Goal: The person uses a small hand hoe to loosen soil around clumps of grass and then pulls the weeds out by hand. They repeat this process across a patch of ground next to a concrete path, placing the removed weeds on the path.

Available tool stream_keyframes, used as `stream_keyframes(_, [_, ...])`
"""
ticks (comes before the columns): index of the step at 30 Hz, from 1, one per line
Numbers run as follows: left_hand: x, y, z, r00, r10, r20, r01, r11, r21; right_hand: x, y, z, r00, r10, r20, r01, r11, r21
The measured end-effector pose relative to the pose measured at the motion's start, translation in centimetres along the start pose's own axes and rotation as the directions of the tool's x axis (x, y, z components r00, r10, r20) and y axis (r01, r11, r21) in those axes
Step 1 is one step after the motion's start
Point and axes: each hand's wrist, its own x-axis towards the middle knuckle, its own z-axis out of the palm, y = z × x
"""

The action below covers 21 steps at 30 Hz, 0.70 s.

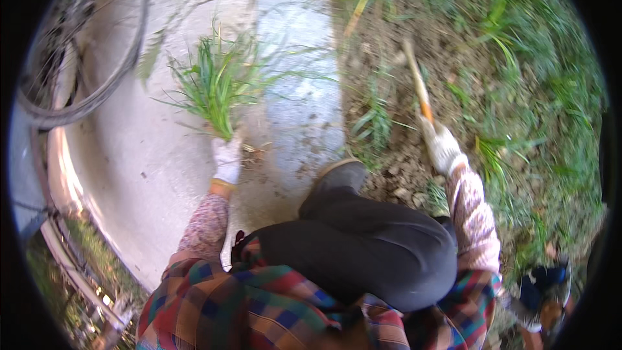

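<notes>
In a white work glove, my left hand (226, 158) grips a clump of grass (216, 82) by its base, over the concrete path. The long green blades fan away from me, and some brown roots or stems hang beside the glove. My right hand (443, 148), gloved too, is closed around a wooden tool handle (416, 73) with an orange band near the glove. The handle slants over loose brown soil (398, 165); I cannot tell what head the tool has. A small grass tuft (375, 124) stands in the soil between my hands.
A bicycle wheel (138, 43) stands at the far left on the concrete path (126, 180). A pale grey kerb strip (301, 107) separates the path from the soil. Grass (559, 107) covers the right side. My dark boot (342, 175) rests at the kerb. Dark blue objects (544, 287) lie lower right.
</notes>
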Motion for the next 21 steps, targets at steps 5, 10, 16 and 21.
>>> stream_keyframes(5, [0.4, 3.9, 2.5, 0.924, 0.234, 0.302, -0.374, 0.389, 0.842, -1.8, -9.4, -7.5, 0.879, 0.067, 0.472, -0.311, 0.831, 0.462])
stream_keyframes(10, [-0.7, 3.8, 6.4, 0.828, 0.247, 0.503, -0.56, 0.35, 0.751, -3.7, -9.9, -2.6, 0.917, -0.001, 0.399, -0.353, 0.465, 0.812])
stream_keyframes(16, [-2.6, 5.0, 5.4, 0.828, 0.236, 0.509, -0.561, 0.362, 0.744, -4.0, -0.9, 6.6, 0.985, 0.054, 0.163, -0.167, 0.524, 0.835])
stream_keyframes(21, [-2.3, 11.3, -1.8, 0.757, -0.138, 0.638, -0.555, 0.38, 0.74, -4.0, 0.0, 6.5, 0.989, -0.008, 0.145, -0.125, 0.456, 0.881])
